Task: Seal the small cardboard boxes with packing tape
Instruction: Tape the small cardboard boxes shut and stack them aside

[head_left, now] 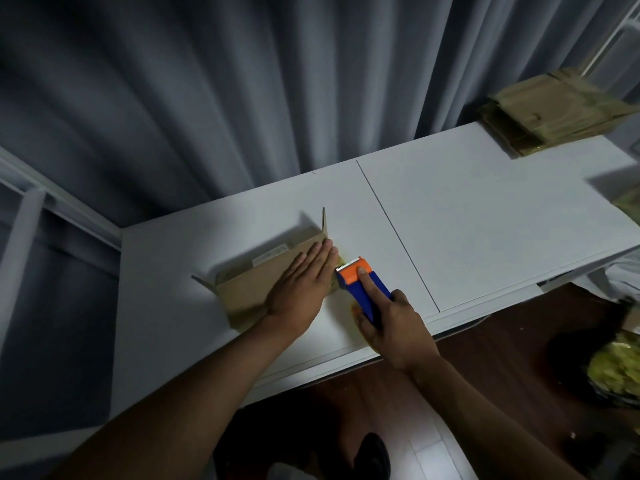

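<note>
Dim overall, with a cool blue-grey cast. Brightest on the white table (pixel 485 216), light arriving from the near right and throwing a soft dark shadow to the far left of the cardboard box (pixel 263 271). No glare showing on the table. Strong wide-angle distortion bending the table edges and fanning the curtain (pixel 207 98) folds outward toward the corners. Flattened cardboard stack (pixel 550 112) at upper right smearing with blur. Floor and lower corners sinking into near black, detail lost.

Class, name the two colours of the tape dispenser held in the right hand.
Orange at the cutter end, blue on the body: tape dispenser, clearest in the head view.
</note>
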